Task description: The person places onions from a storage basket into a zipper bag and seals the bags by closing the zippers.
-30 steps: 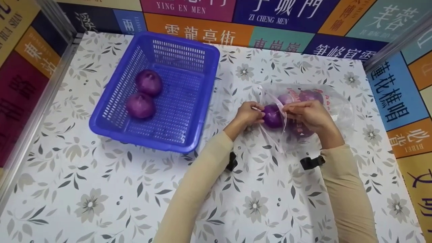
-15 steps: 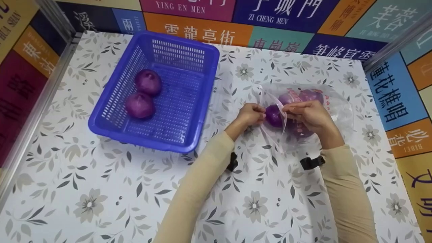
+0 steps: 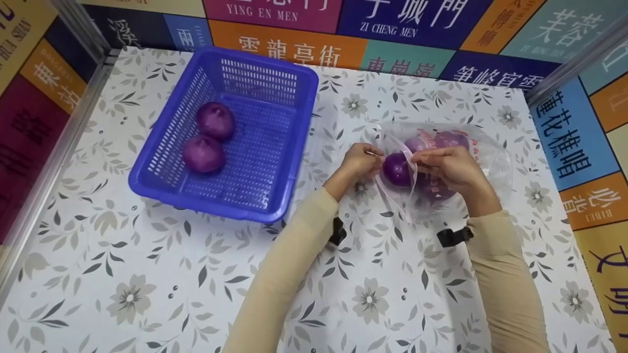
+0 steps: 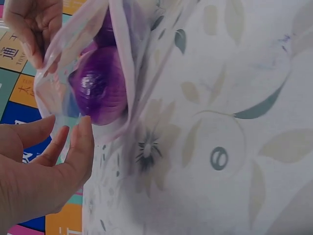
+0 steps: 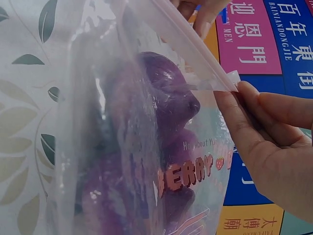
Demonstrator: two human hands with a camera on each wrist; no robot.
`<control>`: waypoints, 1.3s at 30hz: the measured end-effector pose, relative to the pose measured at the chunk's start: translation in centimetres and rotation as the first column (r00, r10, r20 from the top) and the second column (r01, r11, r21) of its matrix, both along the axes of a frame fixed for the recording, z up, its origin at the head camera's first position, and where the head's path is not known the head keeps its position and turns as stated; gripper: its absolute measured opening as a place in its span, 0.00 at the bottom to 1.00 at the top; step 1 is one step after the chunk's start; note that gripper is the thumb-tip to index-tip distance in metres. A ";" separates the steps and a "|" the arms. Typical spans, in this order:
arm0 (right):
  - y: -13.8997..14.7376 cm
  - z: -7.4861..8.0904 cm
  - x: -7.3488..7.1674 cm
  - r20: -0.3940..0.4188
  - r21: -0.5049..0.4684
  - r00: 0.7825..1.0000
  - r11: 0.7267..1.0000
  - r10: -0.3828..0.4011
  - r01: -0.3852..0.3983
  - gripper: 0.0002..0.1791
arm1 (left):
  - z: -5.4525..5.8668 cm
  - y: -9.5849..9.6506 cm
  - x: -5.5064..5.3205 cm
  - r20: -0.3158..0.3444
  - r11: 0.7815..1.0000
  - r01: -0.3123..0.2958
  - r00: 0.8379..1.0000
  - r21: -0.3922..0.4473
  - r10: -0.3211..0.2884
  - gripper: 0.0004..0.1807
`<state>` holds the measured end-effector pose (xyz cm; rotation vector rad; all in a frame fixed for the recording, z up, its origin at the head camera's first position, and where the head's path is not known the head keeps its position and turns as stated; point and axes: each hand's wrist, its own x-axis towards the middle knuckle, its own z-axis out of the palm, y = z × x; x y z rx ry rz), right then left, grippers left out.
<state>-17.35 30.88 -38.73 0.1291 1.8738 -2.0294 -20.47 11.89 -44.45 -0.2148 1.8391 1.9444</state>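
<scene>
A clear zip-top plastic bag [image 3: 490,162] with pink printing lies on its side, its mouth facing left. Several purple onions show through the film; one onion [image 3: 398,170] sits right at the mouth, also plain in the left wrist view as a glossy onion [image 4: 100,88]. My right hand [image 3: 454,169] pinches the upper lip of the bag between thumb and fingers, holding the mouth apart. Just outside the mouth is my left hand [image 3: 360,161], its fingers loosely bent and holding nothing. In the left wrist view the left fingertips [image 4: 85,125] are close to that onion; contact cannot be told.
A blue perforated basket [image 3: 299,147] stands left of the bag on the floral-patterned table [image 3: 196,294]. Two purple onions [image 3: 203,154] lie against its left side. Colourful lettered panels [image 3: 304,46] border the table at the back and sides.
My left hand presses the onion slightly rightward into the bag's mouth, then draws back a little to the left, its fingers loosening. The right hand keeps its place on the bag's lip.
</scene>
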 end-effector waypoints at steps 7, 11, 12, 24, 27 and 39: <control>0.0 0.0 0.0 0.011 -0.011 1.000 1.000 -0.009 0.009 0.11 | 1.0 -0.7 -0.6 -0.051 1.000 0.005 0.999 -0.016 -0.006 0.08; 0.0 0.0 0.0 0.016 -0.005 1.000 1.000 -0.009 0.009 0.11 | 1.7 -0.9 -0.7 -0.061 0.999 -0.009 0.998 -0.043 0.007 0.08; 0.0 -0.1 0.0 0.016 -0.007 1.000 1.000 -0.008 0.008 0.11 | 1.9 -1.0 -0.8 -0.062 0.999 -0.012 0.998 -0.044 0.009 0.08; 0.0 0.0 0.1 0.001 -0.012 1.000 1.000 0.005 -0.005 0.11 | 4.5 -2.0 -1.5 -0.091 1.000 0.011 0.996 -0.006 -0.011 0.09; 0.1 -0.1 0.0 -0.006 -0.016 1.000 1.000 0.008 -0.008 0.11 | 5.2 -2.6 -1.8 -0.106 0.999 0.030 0.994 -0.017 -0.031 0.11; 0.3 -0.1 0.2 -0.027 0.013 1.000 1.000 0.015 -0.015 0.11 | 7.8 -4.7 -2.6 -0.169 0.999 0.009 0.985 -0.050 -0.018 0.11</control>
